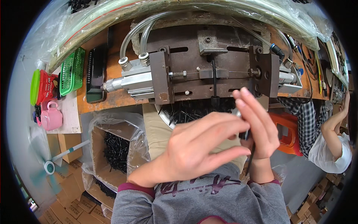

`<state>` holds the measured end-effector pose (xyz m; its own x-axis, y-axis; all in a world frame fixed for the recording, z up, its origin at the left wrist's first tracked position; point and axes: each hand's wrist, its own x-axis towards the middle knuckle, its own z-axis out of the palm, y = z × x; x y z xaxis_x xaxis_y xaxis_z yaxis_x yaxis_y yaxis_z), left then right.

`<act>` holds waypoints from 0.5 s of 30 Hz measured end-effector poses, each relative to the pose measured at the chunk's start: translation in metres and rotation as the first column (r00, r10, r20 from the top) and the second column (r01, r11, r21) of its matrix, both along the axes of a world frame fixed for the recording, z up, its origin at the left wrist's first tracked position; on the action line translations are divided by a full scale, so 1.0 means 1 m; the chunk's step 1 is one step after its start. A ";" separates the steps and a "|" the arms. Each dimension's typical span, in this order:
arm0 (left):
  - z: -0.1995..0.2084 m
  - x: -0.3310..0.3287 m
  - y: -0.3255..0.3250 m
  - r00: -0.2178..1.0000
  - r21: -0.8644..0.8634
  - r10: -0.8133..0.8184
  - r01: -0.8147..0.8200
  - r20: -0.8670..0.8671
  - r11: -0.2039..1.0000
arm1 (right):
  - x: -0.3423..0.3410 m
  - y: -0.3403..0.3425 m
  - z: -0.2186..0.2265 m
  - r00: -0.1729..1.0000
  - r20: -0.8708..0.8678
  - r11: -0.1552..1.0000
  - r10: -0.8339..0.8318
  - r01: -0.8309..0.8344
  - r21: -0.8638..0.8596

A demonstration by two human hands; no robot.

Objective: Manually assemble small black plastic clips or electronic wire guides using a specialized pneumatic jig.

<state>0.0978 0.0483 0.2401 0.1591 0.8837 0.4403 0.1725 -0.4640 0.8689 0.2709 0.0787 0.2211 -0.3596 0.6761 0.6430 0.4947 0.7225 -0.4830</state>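
My left hand [197, 143] reaches across to the right, thumb and fingers apart, its fingertips beside my right palm. Fingers extended upward, my right hand [263, 128] holds thin black rod-like parts [250, 158], mostly hidden by both hands. Just beyond them is a brown metal fixture [182, 46] with a cylinder at each side. At its middle, a slim black rod [214, 76] with a wider black end lies across a small metal block [223, 73]. Below the fixture's edge, a heap of black parts [186, 110] lies partly behind my hands.
A plastic-lined carton [99, 149] of black parts stands at the left. On the bench's left are a green basket [72, 71], a black tray [96, 72] and a pink mug [51, 116]. Clear air hoses [128, 37] arch over the fixture. Another person [332, 145] sits at the right beside an orange stool [285, 130].
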 end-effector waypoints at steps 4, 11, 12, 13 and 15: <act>0.001 -0.005 -0.002 0.997 0.031 0.054 -0.053 -0.046 0.998 | -0.010 0.006 -0.005 0.997 -0.065 0.997 0.041 -0.037 0.067; -0.017 -0.011 0.000 0.910 0.161 0.254 -0.211 -0.328 0.964 | 0.013 -0.005 -0.007 0.940 -0.338 0.968 -0.055 -0.032 -0.247; -0.024 -0.011 0.002 0.913 0.151 0.254 -0.216 -0.319 0.965 | 0.020 -0.006 -0.009 0.937 -0.350 0.963 -0.016 -0.079 -0.256; -0.032 -0.011 0.006 0.889 0.218 0.287 -0.220 -0.357 0.951 | 0.022 -0.008 -0.007 0.928 -0.372 0.937 -0.007 -0.124 -0.326; -0.031 -0.010 0.008 0.795 0.296 0.297 -0.156 -0.528 0.942 | 0.024 -0.009 -0.001 0.909 -0.418 0.864 0.008 -0.216 -0.454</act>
